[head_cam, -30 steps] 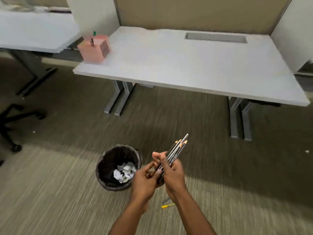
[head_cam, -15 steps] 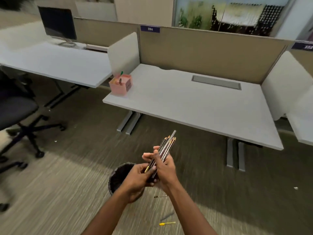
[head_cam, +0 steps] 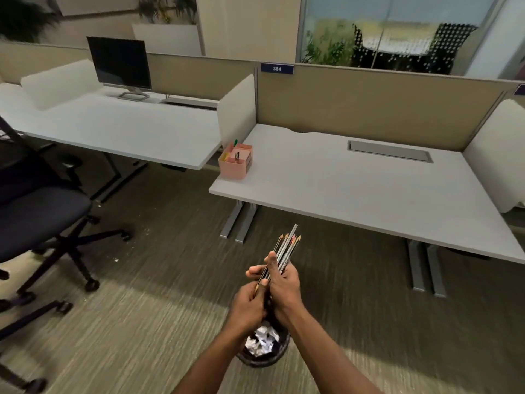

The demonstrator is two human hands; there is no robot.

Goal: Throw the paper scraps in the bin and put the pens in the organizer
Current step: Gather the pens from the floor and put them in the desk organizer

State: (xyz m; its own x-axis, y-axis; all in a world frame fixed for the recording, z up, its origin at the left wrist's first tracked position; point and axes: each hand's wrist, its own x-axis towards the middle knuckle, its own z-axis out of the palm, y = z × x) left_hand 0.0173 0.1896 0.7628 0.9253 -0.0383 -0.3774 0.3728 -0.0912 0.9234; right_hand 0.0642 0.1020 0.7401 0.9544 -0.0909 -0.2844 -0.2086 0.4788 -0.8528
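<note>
one head-worn view looked forward and down from standing height, hands (head_cam: pixel 270 291) close below centre, the desk (head_cam: pixel 355 189) and floor (head_cam: pixel 127 322) farther ahead.

One organizer (head_cam: pixel 235 162), one bin (head_cam: pixel 265 358), two desks (head_cam: pixel 369 183), one monitor (head_cam: pixel 120 64).

We see a bundle of pens (head_cam: pixel 285 247) tilted tips-up; crumpled white paper scraps (head_cam: pixel 262 341) in the black bin (head_cam: pixel 279 354); pink organizer (head_cam: pixel 235 165) upright on the desk corner.
</note>
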